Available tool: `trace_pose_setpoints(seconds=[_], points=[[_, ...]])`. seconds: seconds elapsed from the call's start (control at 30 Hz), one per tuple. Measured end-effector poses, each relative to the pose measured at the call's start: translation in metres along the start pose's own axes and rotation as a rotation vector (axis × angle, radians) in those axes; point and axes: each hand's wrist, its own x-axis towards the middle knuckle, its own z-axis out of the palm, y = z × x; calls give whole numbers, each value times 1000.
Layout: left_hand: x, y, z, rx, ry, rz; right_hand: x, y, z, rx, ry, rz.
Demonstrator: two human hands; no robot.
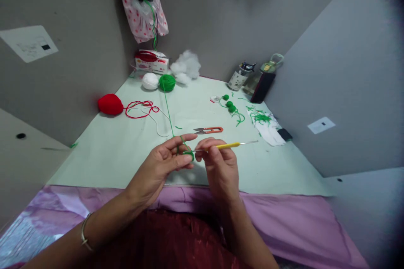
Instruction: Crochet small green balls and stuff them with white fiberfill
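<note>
Just nearer than the orange-handled snips [208, 130], above the near part of the table [126, 151]: a small green crochet piece [188, 154], pinched in the left hand [160, 166]. Probably very light, soft and squashy, easily pulled out of shape, with loops apt to slip if tugged; best taken gently by its edge between thumb and fingertips, much as here. Left hand partly closed: thumb and middle fingers clamped on the piece, forefinger stretched out toward the snips with a green yarn strand [168, 111] looped over it. From that finger, running past the left of the snips and well beyond them to a green yarn ball [167, 82], just beside a white yarn ball [150, 80]. Right hand [219, 168], nearer than the snips and slightly right of them, closed in a pen-like grip on a crochet hook [227, 145]: thumb and fingers together round the yellow handle, one thin metal end reaching left to the green piece, the other pointing right. Hard to tell whether that tip sits inside the loops. Hook likely stiff, slim and light, slick on the bare metal, surer at the handle. Well to the left of the snips, a red yarn ball [110, 104] with a loose red tail.
</note>
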Motion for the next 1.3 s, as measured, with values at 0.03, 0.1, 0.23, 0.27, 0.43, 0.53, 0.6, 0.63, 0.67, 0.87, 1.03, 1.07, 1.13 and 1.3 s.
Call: trace_pose_setpoints(seconds=[0.03,0.1,0.23,0.27,0.43,0.53,0.6,0.63,0.67,0.87,1.03,1.07,1.13,1.3], points=[[0,-2,0,55,0,41,-2,0,1,-70,-14,-32],[-1,-5,-2,149,3,100,-4,1,1,-177,-13,-81],[-1,-5,-6,220,33,136,-5,0,-1,-102,25,-46],[-1,-4,-7,221,39,141,-4,-1,-1,-64,22,-26],[-2,-2,-6,211,48,151,-3,-4,0,-9,14,-11],[-3,-1,-6,216,56,155,-7,-9,1,-117,20,-71],[-4,-1,-6,238,74,174,-11,-11,1,-274,17,-156],[-4,-1,-5,256,86,191,-13,-12,1,-372,6,-220],[-5,-2,-4,275,99,211,-15,-11,0,-475,-18,-296],[-2,-2,1,22,68,63,-22,-2,-2,-938,-116,-682],[1,3,-2,-177,5,-93,-11,-7,1,-462,46,-340],[0,2,-2,-156,10,-58,-9,-8,2,-386,41,-276],[-1,0,-1,-66,24,12,-5,-8,3,-338,8,-228],[-2,-6,5,109,94,162,-11,0,3,-554,-30,-353]])
